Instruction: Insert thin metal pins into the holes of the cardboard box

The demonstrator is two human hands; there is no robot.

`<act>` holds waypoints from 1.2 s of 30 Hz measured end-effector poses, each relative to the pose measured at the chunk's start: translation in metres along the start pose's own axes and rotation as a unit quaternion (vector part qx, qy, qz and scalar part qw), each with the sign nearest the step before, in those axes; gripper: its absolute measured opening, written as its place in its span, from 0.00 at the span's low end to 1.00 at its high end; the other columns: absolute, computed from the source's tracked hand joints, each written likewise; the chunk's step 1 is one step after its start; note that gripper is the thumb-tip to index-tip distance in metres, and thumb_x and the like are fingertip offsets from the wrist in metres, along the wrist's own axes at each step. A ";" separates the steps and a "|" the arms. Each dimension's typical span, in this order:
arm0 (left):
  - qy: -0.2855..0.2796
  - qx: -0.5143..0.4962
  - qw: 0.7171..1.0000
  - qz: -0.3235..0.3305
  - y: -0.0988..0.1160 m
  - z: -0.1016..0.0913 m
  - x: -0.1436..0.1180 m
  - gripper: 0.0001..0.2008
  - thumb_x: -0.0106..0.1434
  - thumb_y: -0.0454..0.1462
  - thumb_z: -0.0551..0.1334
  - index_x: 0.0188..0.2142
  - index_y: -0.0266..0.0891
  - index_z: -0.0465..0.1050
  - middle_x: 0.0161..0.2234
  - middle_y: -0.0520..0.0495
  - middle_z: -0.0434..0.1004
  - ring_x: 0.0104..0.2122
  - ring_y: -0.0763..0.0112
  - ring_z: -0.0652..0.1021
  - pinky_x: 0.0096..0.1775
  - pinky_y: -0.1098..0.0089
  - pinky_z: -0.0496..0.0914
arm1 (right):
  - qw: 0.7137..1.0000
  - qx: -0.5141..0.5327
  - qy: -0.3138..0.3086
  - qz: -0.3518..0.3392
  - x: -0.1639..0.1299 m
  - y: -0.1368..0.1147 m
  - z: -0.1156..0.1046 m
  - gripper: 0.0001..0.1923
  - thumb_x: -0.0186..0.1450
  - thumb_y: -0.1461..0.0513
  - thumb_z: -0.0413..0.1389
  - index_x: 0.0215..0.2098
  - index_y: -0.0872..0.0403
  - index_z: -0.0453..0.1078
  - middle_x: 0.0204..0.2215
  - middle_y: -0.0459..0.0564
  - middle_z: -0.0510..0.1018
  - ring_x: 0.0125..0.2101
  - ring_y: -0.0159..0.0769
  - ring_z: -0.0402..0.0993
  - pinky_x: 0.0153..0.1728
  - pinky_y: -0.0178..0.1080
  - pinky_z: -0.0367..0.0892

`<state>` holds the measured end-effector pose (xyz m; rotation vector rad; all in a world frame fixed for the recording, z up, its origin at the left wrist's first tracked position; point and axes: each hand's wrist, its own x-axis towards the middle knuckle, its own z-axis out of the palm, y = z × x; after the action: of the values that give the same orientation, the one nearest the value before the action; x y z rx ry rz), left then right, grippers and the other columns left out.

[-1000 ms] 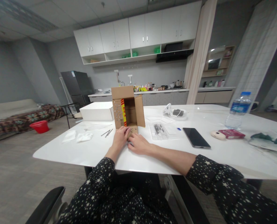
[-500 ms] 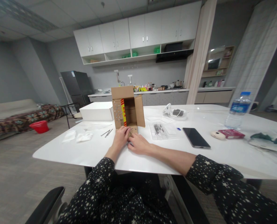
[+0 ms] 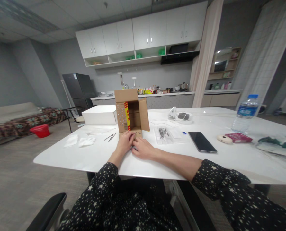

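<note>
An opened cardboard box [image 3: 145, 117] stands on the white table with its flaps spread and its opening facing me. Small shiny bits dot its left flap [image 3: 121, 117], which bears a yellow and red strip, and a few more lie on the lower front flap [image 3: 138, 132]. My left hand [image 3: 124, 142] is at that lower flap, fingers curled and pressed together. Beside it my right hand [image 3: 143, 148] rests on the table, fingers bent toward the left fingertips. Whatever they pinch is too small and too covered to make out.
Left of the hands lie thin metal tools, perhaps tweezers [image 3: 112, 137], and white tissues [image 3: 87, 141]. A white box [image 3: 99, 114] stands behind. Rightward are a clear case of small parts [image 3: 164, 134], a phone [image 3: 202, 141], a maroon packet [image 3: 239, 138] and a water bottle [image 3: 246, 112].
My fingers have shifted very slightly at the lower flap, the left fingertips closing in a little. The box and the things on the table stay where they were.
</note>
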<state>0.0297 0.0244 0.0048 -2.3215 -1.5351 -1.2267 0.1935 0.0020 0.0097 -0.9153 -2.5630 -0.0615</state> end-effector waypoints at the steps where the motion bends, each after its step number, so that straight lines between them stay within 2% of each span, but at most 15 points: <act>1: -0.002 -0.001 1.000 -0.001 0.001 0.000 0.000 0.11 0.68 0.37 0.55 0.42 0.39 0.76 0.39 0.42 0.78 0.41 0.63 0.77 0.46 0.62 0.72 | 1.000 0.001 0.000 0.000 0.000 0.000 0.000 0.15 0.67 0.58 0.50 0.45 0.58 0.73 0.44 0.58 0.73 0.43 0.43 0.68 0.44 0.44 0.65; 16: -0.020 -0.023 0.999 -0.030 0.002 -0.003 -0.002 0.11 0.66 0.39 0.55 0.41 0.40 0.76 0.40 0.43 0.81 0.41 0.62 0.79 0.46 0.62 0.72 | 1.000 0.002 -0.001 0.000 0.000 0.000 0.000 0.16 0.67 0.58 0.50 0.46 0.59 0.73 0.44 0.58 0.74 0.44 0.43 0.68 0.45 0.44 0.65; 29: -0.068 -0.019 0.995 -0.075 0.005 -0.006 -0.004 0.12 0.65 0.39 0.55 0.38 0.39 0.77 0.36 0.44 0.83 0.38 0.61 0.80 0.42 0.63 0.71 | 1.000 0.017 0.002 0.000 0.000 0.001 0.002 0.16 0.67 0.59 0.50 0.47 0.59 0.72 0.47 0.59 0.73 0.46 0.44 0.68 0.46 0.45 0.64; 36: -0.072 -0.021 0.993 -0.086 0.005 -0.007 -0.003 0.13 0.65 0.40 0.55 0.38 0.38 0.77 0.37 0.44 0.82 0.38 0.61 0.80 0.42 0.64 0.71 | 1.000 0.020 0.001 0.000 0.000 0.001 0.001 0.16 0.67 0.59 0.51 0.48 0.58 0.72 0.47 0.59 0.73 0.46 0.44 0.68 0.46 0.45 0.64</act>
<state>0.0298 0.0161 0.0087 -2.3948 -1.8076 -1.1582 0.1937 0.0030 0.0085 -0.8995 -2.5529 -0.0117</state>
